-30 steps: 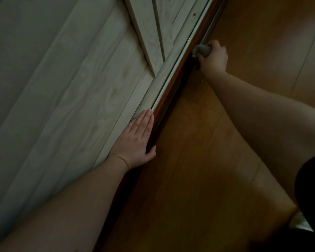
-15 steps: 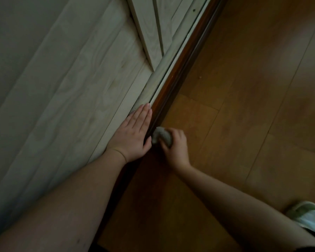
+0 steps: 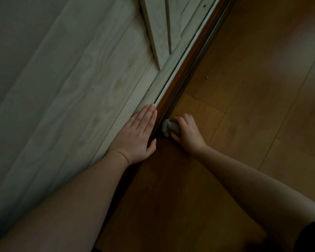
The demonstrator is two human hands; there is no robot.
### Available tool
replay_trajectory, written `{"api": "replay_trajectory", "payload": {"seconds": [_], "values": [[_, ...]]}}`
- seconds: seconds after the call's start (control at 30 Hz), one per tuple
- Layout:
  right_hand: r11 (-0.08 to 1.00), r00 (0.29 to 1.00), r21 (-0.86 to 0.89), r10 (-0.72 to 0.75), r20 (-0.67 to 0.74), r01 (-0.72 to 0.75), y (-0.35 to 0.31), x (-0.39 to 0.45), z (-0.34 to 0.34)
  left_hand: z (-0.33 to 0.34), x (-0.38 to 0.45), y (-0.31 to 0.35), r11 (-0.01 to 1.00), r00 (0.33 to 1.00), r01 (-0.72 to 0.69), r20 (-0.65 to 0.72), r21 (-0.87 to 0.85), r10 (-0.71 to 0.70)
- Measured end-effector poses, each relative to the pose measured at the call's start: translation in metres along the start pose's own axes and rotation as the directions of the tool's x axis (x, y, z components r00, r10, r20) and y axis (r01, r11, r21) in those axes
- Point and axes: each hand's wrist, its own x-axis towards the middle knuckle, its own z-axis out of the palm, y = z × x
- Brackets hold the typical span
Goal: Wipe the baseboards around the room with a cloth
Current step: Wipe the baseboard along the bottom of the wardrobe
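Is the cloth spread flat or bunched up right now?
Bunched up. The cloth shows as a small wad gripped in the right hand, pressed against the brown baseboard; no flat or trailing part is visible.

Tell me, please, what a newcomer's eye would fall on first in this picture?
Two bare forearms reach in from the bottom edge. The left hand lies flat on the pale wood panelling, while the right hand holds a bunched grey cloth against the dark baseboard, which runs diagonally beside the orange wooden floor.
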Motion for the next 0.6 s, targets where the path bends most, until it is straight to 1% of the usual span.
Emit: {"api": "replay_trajectory", "payload": {"seconds": [0.07,0.13,0.2,0.27,0.33,0.5,0.57,0.6], "values": [[0.994,0.992,-0.045,-0.099,0.073,0.103,0.009,0.009,-0.012,0.0,-0.001,0.0,1.0,1.0,-0.003,-0.004,-0.008,0.003],[0.978,0.97,-0.067,-0.184,0.16,0.196,0.02,0.023,-0.024,0.001,-0.001,-0.001,1.0,1.0,-0.003,-0.015,-0.016,0.003],[0.968,0.948,-0.068,-0.219,0.23,0.24,0.03,0.039,-0.037,0.0,-0.001,-0.001,1.0,1.0,-0.006,-0.019,-0.019,0.005],[0.966,0.941,-0.078,-0.218,0.259,0.245,0.04,0.055,-0.049,0.0,-0.001,-0.001,1.0,1.0,-0.011,-0.018,-0.016,0.011],[0.964,0.944,-0.108,-0.209,0.254,0.243,0.051,0.07,-0.061,0.0,-0.001,-0.001,1.0,1.0,-0.014,-0.025,-0.017,0.013],[0.971,0.962,-0.168,-0.128,0.239,0.171,0.075,0.106,-0.092,0.001,-0.002,-0.002,1.0,0.999,-0.017,-0.035,-0.021,0.017],[0.979,0.98,-0.181,-0.064,0.187,0.099,0.086,0.116,-0.103,0.0,-0.002,-0.002,0.999,0.999,-0.019,-0.031,-0.027,0.018],[0.984,0.99,-0.176,-0.017,0.139,0.041,0.091,0.122,-0.11,0.0,-0.002,-0.002,0.999,0.999,-0.018,-0.03,-0.029,0.017]]}}
